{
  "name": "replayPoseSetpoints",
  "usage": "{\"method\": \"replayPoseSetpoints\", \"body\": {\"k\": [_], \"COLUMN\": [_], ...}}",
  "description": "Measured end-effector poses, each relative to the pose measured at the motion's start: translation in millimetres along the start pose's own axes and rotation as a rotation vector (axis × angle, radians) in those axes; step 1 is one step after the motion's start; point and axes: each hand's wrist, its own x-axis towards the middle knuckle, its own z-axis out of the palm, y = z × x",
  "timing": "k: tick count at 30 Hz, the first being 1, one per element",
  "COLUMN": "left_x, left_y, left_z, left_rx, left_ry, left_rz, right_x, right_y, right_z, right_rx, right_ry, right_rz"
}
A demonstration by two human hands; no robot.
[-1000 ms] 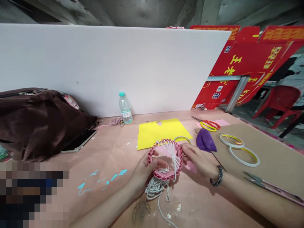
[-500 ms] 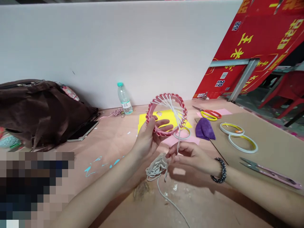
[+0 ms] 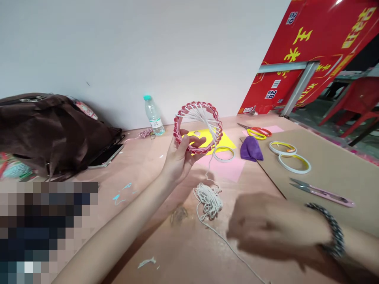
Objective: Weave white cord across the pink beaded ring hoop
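My left hand (image 3: 181,157) grips the lower left side of a pink ring (image 3: 219,130) edged with small loops, holding it up above the table. White string (image 3: 197,112) is strung across the inside of the ring from its rim, fanning out from the right side. From the ring's lower right the string hangs down to a loose bundle of white string (image 3: 209,200) on the table. My right hand (image 3: 263,221), with a dark beaded bracelet (image 3: 333,232) at its wrist, is smeared by motion right of the bundle; its fingers cannot be made out.
Behind the ring lie yellow paper (image 3: 225,140), pink paper (image 3: 231,169) and a tape roll (image 3: 224,154). Scissors (image 3: 257,132), purple cloth (image 3: 251,149), more tape rolls (image 3: 294,163) and thread snips (image 3: 325,193) lie right. A bottle (image 3: 154,116), dark bag (image 3: 53,134) and phone (image 3: 106,156) stand left.
My right hand has let go of the string below the ring and moved right and toward me. The string bundle now lies on the table. My left hand still holds the ring.
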Motion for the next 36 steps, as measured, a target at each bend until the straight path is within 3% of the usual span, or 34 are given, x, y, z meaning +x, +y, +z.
{"method": "replayPoseSetpoints", "body": {"k": [2, 3, 10, 14, 18, 22, 27, 29, 34, 36], "left_x": [-1, -1, -5, -8, -11, -14, -15, -14, -16, -18], "left_y": [1, 2, 3, 2, -3, -10, -9, -6, -6, -7], "left_z": [1.0, 2.0, 7.3, 7.7, 8.6, 9.4, 6.1, 5.1, 6.2, 6.7], "left_rx": [0.034, 0.040, 0.084, 0.087, 0.068, 0.069, 0.041, 0.031, 0.052, 0.088], "left_ry": [-0.040, -0.048, -0.069, -0.108, -0.131, -0.125, -0.081, -0.076, -0.055, -0.035], "left_rz": [0.027, 0.036, 0.078, 0.069, 0.048, 0.027, 0.072, 0.098, 0.080, 0.065], "right_x": [-13, -19, -43, -52, -41, -4, 36, 41, 40, 38], "right_y": [-15, -20, -20, -19, -22, -10, 11, 10, -5, -9], "right_z": [13, 19, 57, 58, 13, -23, -10, -3, 3, 3], "right_rx": [-0.004, -0.015, -0.195, -0.350, -0.287, -0.005, 0.433, 0.532, 0.761, 0.727], "right_ry": [-0.227, -0.266, -0.295, -0.154, 0.065, 0.350, 0.495, 0.485, 0.310, 0.307], "right_rz": [-0.035, -0.027, 0.066, 0.019, 0.102, 0.100, -0.075, -0.108, -0.102, -0.104]}}
